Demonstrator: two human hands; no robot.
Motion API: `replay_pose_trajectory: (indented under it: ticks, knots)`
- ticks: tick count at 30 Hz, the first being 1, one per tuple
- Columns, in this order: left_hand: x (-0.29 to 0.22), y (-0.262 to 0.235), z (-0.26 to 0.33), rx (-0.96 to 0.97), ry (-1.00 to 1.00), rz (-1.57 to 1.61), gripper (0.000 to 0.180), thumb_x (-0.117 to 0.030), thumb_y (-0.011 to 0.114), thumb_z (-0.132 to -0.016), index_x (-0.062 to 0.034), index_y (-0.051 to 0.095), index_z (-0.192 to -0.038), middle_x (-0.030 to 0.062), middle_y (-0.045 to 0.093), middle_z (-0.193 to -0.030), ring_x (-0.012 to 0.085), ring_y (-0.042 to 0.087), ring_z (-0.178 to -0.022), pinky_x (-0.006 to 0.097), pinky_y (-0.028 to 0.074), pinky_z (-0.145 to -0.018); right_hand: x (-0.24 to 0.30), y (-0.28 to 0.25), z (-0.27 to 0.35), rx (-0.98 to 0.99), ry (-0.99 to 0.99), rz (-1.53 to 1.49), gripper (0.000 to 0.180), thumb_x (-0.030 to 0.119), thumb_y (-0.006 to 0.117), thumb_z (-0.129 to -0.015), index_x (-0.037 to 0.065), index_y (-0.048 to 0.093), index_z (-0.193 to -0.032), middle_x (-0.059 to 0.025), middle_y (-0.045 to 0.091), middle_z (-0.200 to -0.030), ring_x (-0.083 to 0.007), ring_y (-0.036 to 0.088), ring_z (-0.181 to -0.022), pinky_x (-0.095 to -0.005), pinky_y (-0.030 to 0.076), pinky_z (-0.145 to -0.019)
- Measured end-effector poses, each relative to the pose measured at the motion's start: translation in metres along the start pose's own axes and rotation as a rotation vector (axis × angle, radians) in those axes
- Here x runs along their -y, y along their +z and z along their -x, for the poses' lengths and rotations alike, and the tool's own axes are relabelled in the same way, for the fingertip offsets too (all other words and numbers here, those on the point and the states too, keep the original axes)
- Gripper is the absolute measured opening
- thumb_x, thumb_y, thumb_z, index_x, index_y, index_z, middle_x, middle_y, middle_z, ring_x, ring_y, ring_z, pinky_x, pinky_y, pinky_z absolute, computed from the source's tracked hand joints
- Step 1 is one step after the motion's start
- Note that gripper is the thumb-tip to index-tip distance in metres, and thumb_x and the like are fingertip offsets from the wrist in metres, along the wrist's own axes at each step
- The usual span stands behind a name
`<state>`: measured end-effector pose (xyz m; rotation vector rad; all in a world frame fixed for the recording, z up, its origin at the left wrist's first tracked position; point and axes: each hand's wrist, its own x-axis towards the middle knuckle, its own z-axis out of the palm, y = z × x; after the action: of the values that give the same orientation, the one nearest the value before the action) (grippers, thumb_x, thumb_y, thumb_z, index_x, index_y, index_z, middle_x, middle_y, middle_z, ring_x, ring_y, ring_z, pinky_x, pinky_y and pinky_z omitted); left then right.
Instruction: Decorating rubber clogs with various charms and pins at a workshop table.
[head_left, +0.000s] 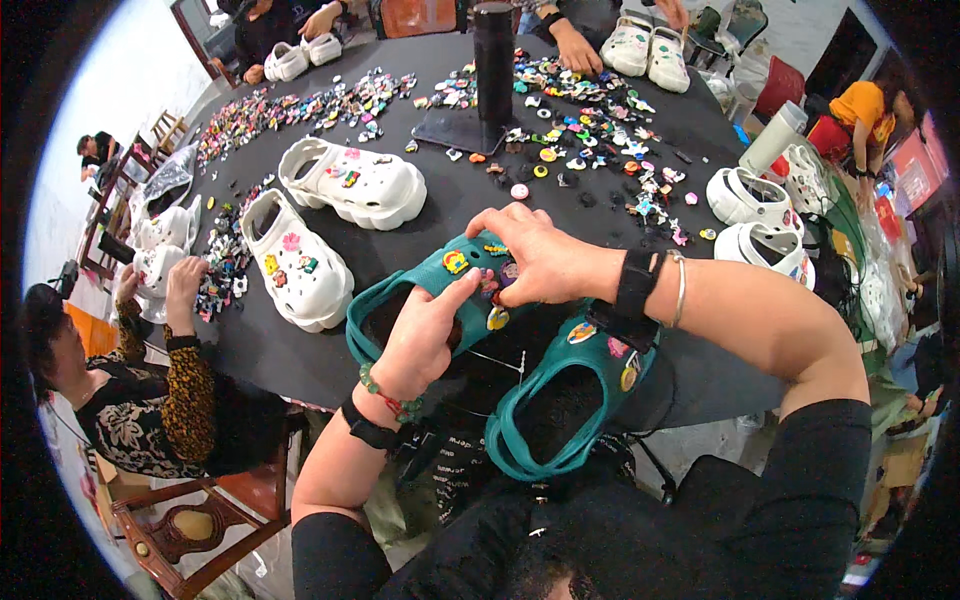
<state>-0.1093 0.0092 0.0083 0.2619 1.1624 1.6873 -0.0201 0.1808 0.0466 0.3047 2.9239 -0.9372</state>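
Note:
A teal clog (425,272) with colourful charms on its upper is between my two hands, over the near edge of the black table. My left hand (425,335) is closed on it, fingers down in the foot opening and thumb on top by the charms. Over its toe curls my right hand (550,262), fingers on the far side and thumb by a purplish charm (509,272); whether it pinches that charm is hidden. The matching teal clog (508,420), also with charms, lies below my right wrist, its heel strap toward me.
Two white clogs with charms (305,285) stand left of my hands. More white clogs (750,205) and a pale bottle (775,138) are at the right. Loose charms (600,130) lie scattered around a black post (494,70). Co-workers sit at the left and far side.

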Motion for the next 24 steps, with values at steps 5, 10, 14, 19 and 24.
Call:
replay_pose_trajectory:
  ticks: [5,10,14,19,24]
  knots:
    - [0.002,0.008,0.003,-0.006,0.092,-0.108,0.027,-0.014,0.061,-0.095,0.0007,0.059,-0.117,0.0100,0.069,-0.108,0.0177,0.070,-0.090,0.030,0.059,-0.078,-0.031,-0.016,-0.001,0.161,-0.238,-0.067,0.083,0.028,0.084,-0.067,0.010,0.043,-0.137,-0.0194,0.050,-0.127,-0.0359,0.048,-0.120,-0.0415,0.039,-0.104]
    - [0.000,0.011,0.010,-0.008,0.068,-0.096,0.029,-0.010,0.067,-0.090,0.0030,0.061,-0.115,0.0107,0.069,-0.109,0.0176,0.070,-0.091,0.030,0.059,-0.079,-0.030,-0.035,0.009,0.285,-0.202,-0.243,0.078,0.027,0.081,-0.074,0.005,0.043,-0.139,-0.0162,0.052,-0.135,-0.0268,0.050,-0.125,-0.0360,0.039,-0.107]
    - [-0.001,0.014,0.014,-0.016,0.108,-0.172,0.027,-0.010,0.067,-0.090,0.0032,0.062,-0.113,0.0102,0.069,-0.106,0.0171,0.070,-0.089,0.029,0.059,-0.077,-0.030,-0.023,0.010,0.180,-0.284,-0.085,0.082,0.034,0.082,-0.072,0.006,0.044,-0.139,-0.0183,0.051,-0.135,-0.0289,0.048,-0.127,-0.0379,0.038,-0.108]
    - [-0.002,0.011,0.011,-0.053,0.088,-0.173,0.024,-0.011,0.066,-0.091,0.0034,0.062,-0.110,0.0100,0.069,-0.103,0.0165,0.070,-0.086,0.029,0.058,-0.075,-0.021,-0.016,0.008,0.121,-0.250,-0.002,0.082,0.036,0.082,-0.070,0.004,0.045,-0.136,-0.0207,0.050,-0.133,-0.0332,0.048,-0.125,-0.0394,0.038,-0.107]
    - [-0.002,0.010,0.011,-0.077,0.050,-0.129,0.022,-0.012,0.066,-0.092,0.0038,0.064,-0.106,0.0095,0.071,-0.096,0.0165,0.071,-0.077,0.028,0.058,-0.065,-0.019,-0.007,0.005,0.032,-0.199,0.016,0.082,0.033,0.082,-0.066,0.004,0.046,-0.133,-0.0240,0.051,-0.126,-0.0378,0.050,-0.120,-0.0418,0.041,-0.103]
